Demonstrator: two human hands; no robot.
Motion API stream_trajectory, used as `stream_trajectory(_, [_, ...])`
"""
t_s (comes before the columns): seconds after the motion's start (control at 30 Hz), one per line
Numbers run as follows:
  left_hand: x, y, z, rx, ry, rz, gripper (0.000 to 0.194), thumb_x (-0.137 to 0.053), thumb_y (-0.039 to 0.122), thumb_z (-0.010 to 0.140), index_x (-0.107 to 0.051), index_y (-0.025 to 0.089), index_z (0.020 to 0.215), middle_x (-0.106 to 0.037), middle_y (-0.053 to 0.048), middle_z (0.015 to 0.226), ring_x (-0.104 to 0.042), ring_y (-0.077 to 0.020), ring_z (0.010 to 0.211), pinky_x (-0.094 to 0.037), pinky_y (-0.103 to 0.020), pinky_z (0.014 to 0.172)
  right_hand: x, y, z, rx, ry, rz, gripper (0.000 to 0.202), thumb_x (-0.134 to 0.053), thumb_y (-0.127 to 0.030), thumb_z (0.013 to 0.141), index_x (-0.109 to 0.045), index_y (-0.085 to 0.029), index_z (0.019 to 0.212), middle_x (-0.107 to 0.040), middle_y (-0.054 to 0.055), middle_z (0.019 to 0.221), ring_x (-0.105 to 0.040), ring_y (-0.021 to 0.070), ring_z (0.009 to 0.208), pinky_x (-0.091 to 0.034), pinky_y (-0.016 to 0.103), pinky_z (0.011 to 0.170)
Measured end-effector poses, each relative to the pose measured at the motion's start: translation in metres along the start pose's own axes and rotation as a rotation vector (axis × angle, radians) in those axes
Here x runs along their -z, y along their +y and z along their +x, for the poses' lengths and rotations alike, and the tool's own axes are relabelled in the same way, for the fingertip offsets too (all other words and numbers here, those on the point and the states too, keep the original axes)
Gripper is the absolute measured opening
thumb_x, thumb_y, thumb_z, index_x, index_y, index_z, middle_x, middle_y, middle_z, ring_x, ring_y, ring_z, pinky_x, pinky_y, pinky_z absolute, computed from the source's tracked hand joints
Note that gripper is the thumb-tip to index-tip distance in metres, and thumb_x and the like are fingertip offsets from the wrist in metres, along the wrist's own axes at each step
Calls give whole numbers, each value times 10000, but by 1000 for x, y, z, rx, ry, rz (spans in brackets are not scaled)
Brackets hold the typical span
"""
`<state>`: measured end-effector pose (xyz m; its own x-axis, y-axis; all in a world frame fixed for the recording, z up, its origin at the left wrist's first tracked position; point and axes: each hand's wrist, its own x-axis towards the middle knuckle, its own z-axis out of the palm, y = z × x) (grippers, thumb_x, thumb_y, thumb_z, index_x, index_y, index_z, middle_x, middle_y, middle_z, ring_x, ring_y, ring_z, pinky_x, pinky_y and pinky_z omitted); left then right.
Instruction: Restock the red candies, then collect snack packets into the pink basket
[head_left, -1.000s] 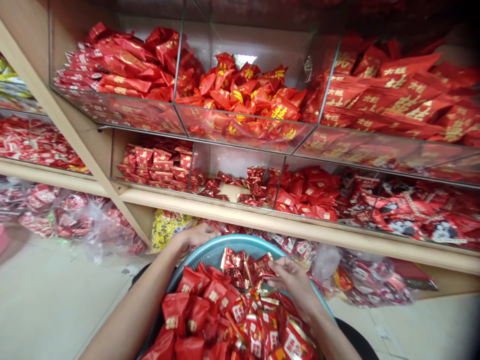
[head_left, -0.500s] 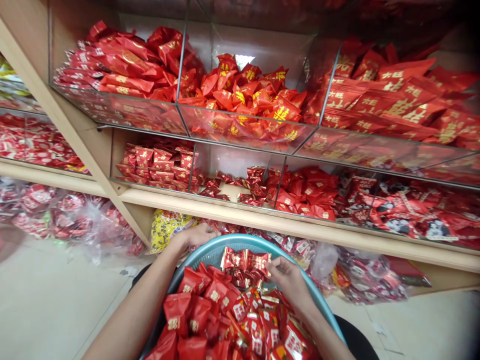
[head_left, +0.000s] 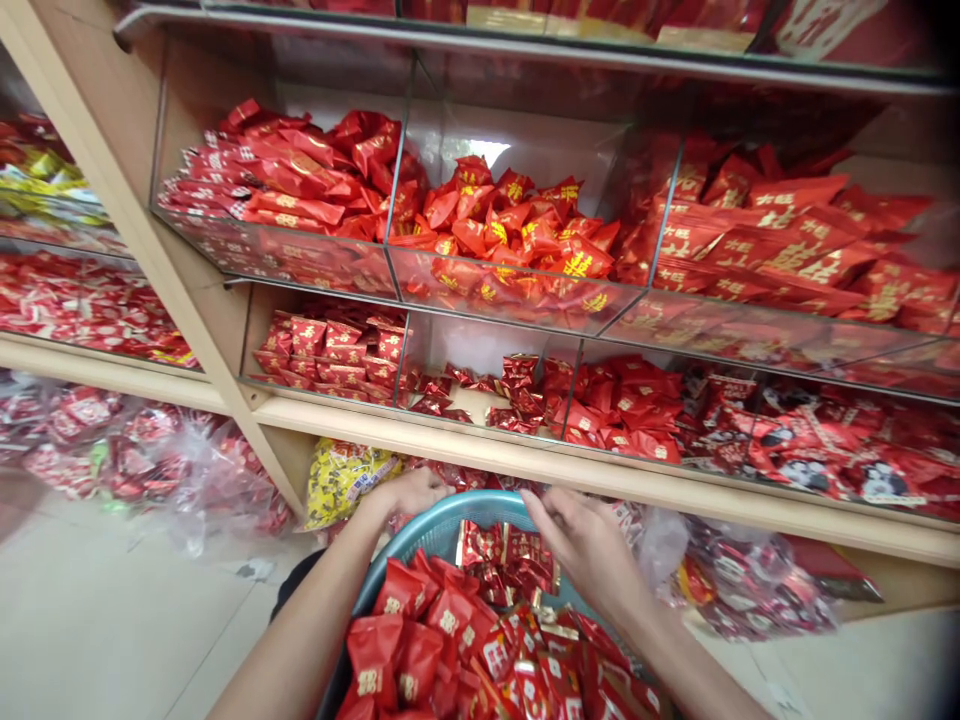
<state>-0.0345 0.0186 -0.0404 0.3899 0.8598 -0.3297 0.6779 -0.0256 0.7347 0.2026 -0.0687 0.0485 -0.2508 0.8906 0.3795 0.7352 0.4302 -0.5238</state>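
Observation:
A teal plastic basket (head_left: pixel 442 515) holds plain red packets (head_left: pixel 420 650), shiny red-and-gold wrapped pieces (head_left: pixel 502 555) near its far rim, and patterned red packets at the right. My left hand (head_left: pixel 416 495) is at the basket's far left edge, fingers curled beyond the rim; what they grip is hidden. Over the far right rim is my right hand (head_left: pixel 581 530), its thumb apart from the fingers, with nothing visible in it. Above, a shelf bin (head_left: pixel 480 400) holds a few similar shiny pieces around a bare patch.
Clear-fronted bins of red packets (head_left: pixel 525 225) fill the shelves. A wooden ledge (head_left: pixel 465 447) runs just beyond the basket. Below it lie a yellow bag (head_left: pixel 349 480) and plastic bags of red packets (head_left: pixel 765 575) on the tiled floor.
My right hand has let go of the shiny red-and-gold piece and moved up to the basket's rim. The view has shifted, so the shelves sit lower.

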Motion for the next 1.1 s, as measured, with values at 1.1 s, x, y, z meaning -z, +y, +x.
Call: stream_trajectory(1.1, [-2, 3, 1, 74, 29, 167, 336, -475, 420, 782, -666, 146, 744, -668, -86, 712, -548, -194, 604, -359, -291, 544, -56, -15, 205, 73, -513, -207, 384, -445, -318, 888, -584, -133, 1195, -664, 113, 1160, -624, 216, 1013, -452, 275, 839])
